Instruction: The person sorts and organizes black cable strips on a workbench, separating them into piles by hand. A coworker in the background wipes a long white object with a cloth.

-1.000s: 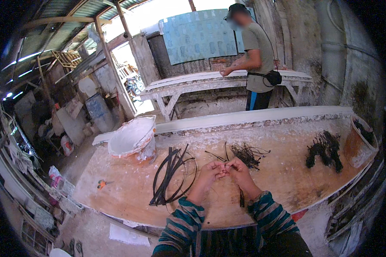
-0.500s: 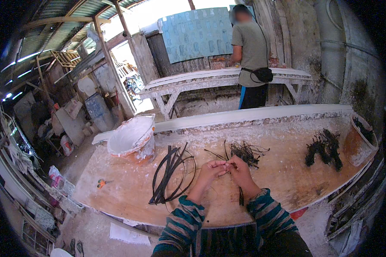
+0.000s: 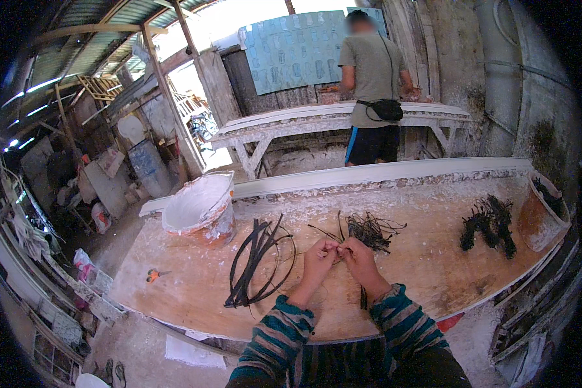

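I take the tangle of dark cords on the tabletop as my landmark. Through the head camera I see the left hand and the right hand meeting just on the wearer's side of it and a little to its left, the right hand being the nearer one. The fingers of both hands are drawn tip to tip in a fine pinch, hardly any gap showing; I judge them to have hold of a dark strip, though the contact is too small for me to confirm. Its lower end shows on the wearer's side of the tangle, beside the right wrist, its long axis running roughly away from the wearer and passing under that hand. Another thin dark length lies just left of the tangle, past the fingertips; whether the two are one piece, I cannot tell. Farther left of the tangle lie looped black strips; well to its right, a dark clump.
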Available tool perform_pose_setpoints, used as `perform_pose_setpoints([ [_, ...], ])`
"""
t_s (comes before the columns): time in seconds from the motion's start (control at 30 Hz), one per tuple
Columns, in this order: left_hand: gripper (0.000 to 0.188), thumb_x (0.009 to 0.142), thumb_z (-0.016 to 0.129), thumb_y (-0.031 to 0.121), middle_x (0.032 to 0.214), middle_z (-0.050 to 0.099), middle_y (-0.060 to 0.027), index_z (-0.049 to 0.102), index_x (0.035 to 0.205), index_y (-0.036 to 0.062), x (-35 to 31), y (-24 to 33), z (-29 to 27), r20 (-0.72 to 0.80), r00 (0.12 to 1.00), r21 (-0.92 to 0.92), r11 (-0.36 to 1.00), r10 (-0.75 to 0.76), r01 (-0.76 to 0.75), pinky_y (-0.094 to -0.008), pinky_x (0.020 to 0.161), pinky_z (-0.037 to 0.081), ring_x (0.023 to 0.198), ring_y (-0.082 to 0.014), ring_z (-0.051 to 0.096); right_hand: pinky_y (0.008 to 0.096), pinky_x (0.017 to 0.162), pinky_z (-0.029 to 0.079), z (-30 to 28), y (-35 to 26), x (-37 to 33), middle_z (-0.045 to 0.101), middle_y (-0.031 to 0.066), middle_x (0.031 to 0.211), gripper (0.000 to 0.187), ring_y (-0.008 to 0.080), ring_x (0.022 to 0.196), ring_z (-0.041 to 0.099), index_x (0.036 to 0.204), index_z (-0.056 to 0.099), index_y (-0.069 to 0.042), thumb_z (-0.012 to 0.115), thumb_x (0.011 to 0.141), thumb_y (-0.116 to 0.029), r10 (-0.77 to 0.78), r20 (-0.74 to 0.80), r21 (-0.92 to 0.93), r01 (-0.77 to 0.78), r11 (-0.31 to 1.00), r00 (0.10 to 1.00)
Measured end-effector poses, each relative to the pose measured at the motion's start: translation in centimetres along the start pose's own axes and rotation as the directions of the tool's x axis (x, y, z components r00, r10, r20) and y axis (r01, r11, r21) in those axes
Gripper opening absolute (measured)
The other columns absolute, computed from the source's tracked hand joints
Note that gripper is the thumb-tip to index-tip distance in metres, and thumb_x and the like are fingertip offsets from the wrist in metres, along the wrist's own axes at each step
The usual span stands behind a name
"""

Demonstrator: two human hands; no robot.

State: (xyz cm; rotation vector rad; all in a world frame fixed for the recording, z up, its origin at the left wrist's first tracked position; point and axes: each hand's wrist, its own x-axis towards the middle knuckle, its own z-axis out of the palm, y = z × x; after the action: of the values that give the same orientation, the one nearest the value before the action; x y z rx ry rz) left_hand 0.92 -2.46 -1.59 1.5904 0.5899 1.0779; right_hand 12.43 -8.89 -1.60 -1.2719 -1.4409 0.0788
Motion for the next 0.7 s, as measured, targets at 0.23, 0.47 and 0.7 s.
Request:
perform_pose_setpoints([
  [0.23,0.005,0.081,0.051,-0.001,0.076,0.055,-0.0018,0.051,0.084,0.0026,-0.2,-0.3,0.5,-0.05,0.985,0.104,0.981,0.167,-0.161,-0.0202,0.059,0.041,0.07,-0.007,0.051,0.0316,0.059,0.043,0.6,0.6,0.1,0.054,0.0098,0.071,0.006,0.0194,0.067,0.054,0.082,0.052,-0.002,0.053,0.082,-0.007,0.213,0.02,0.234,-0.212,0.949,0.977],
  [0.47,0.01,0.08,0.053,-0.001,0.079,0.049,-0.0036,0.046,0.085,0.0033,0.0,-1.4,1.0,-0.045,0.959,0.14,0.952,0.279,-0.271,-0.0235,0.061,0.044,0.073,-0.0099,0.051,0.0234,0.063,0.044,-0.2,1.0,0.5,0.053,0.0006,0.073,0.007,0.0092,0.067,0.052,0.08,0.051,-0.006,0.053,0.085,-0.01,0.455,0.267,0.75,-0.48,0.456,0.85],
  [0.7,0.03,0.079,0.054,-0.003,0.085,0.048,-0.005,0.032,0.098,0.0068,0.0,-0.8,0.6,0.002,0.991,-0.002,0.991,0.135,-0.135,-0.0256,0.066,0.046,0.078,-0.0117,0.051,0.0261,0.067,0.048,-0.5,1.3,0.7,0.054,0.0016,0.073,0.005,0.0105,0.068,0.054,0.081,0.052,-0.006,0.054,0.084,-0.01,0.446,0.439,0.811,-0.558,0.178,0.78],
])
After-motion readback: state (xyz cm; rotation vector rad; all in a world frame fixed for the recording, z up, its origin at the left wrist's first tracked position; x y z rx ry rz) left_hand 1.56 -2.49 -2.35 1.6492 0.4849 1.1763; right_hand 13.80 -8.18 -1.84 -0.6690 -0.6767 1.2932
